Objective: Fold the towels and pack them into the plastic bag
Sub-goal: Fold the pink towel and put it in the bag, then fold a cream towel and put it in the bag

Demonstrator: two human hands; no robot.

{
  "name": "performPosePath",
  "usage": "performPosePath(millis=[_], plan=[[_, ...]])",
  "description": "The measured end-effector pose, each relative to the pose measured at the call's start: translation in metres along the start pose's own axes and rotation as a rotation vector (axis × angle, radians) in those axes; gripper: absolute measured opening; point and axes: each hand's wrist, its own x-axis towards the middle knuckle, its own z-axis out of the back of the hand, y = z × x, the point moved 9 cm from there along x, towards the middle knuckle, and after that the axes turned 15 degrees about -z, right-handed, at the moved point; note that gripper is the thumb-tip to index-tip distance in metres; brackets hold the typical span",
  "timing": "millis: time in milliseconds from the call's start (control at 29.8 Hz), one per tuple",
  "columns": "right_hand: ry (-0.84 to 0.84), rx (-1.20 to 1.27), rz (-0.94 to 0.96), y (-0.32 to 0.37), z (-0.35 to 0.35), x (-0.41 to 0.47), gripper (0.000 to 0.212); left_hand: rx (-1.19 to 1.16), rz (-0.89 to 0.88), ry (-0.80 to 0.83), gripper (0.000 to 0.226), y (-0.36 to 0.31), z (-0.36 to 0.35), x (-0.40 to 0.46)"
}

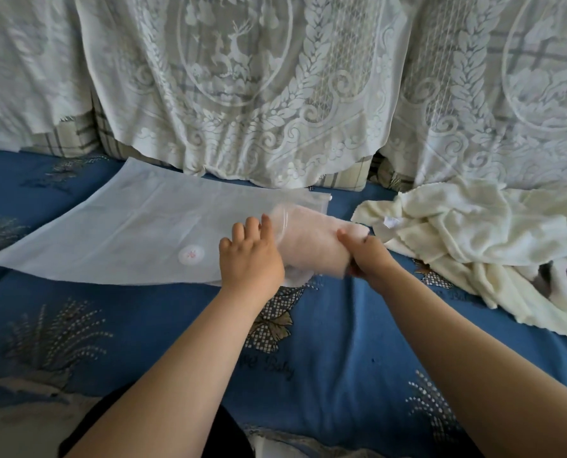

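A large translucent plastic bag (136, 226) lies flat on the blue bedspread, its open mouth at the right end. A folded pale pink towel (312, 239) sits partly inside that mouth. My right hand (364, 252) grips the towel's right end. My left hand (252, 256) rests at the bag's mouth beside the towel, fingers on the plastic edge; the exact hold is hidden. A crumpled cream towel (474, 233) lies unfolded to the right.
The blue patterned bedspread (341, 358) covers the surface in front of me. White lace cloth (242, 87) drapes over cushions at the back. A grey-and-white patterned cloth (560, 272) peeks out under the cream towel at the right edge.
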Motion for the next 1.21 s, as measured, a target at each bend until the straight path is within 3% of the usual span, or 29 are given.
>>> performPosePath(millis=[67,168,302,403,604,705,906,1041,1108,1208], plan=[[0.04,0.039,-0.061,0.003,-0.023,0.006,0.059,-0.028,-0.028,-0.022,0.061,-0.002,0.0,-0.003],[0.149,0.258,-0.133,0.002,-0.05,0.008,0.033,-0.08,-0.06,0.007,0.062,-0.002,-0.005,-0.007],[0.077,0.462,-0.193,0.006,-0.065,0.015,0.032,-0.154,-0.072,0.061,0.063,-0.003,-0.01,-0.01],[0.134,0.503,-0.26,0.01,-0.1,0.014,0.018,-0.196,-0.071,0.087,0.062,-0.002,-0.013,-0.01],[0.469,0.586,-0.162,0.031,-0.134,0.009,0.022,-0.225,-0.057,0.126,0.065,-0.003,-0.019,-0.009],[0.478,0.517,-0.108,0.016,-0.108,0.011,0.023,-0.228,-0.031,0.128,0.068,-0.006,-0.018,-0.009],[0.24,-0.012,0.033,-0.014,0.01,-0.017,0.02,-0.201,-0.07,-0.053,0.071,-0.046,0.014,-0.002],[-0.274,-0.561,0.204,-0.016,0.118,-0.021,0.016,-0.31,-0.217,-0.171,0.052,-0.095,0.03,0.001],[-0.499,-0.621,0.204,-0.018,0.17,-0.026,0.019,-0.412,-0.254,-0.141,0.042,-0.116,0.027,0.004],[-0.672,-0.712,0.155,-0.023,0.215,-0.02,0.035,-0.513,-0.267,-0.019,0.036,-0.141,0.012,0.006]])
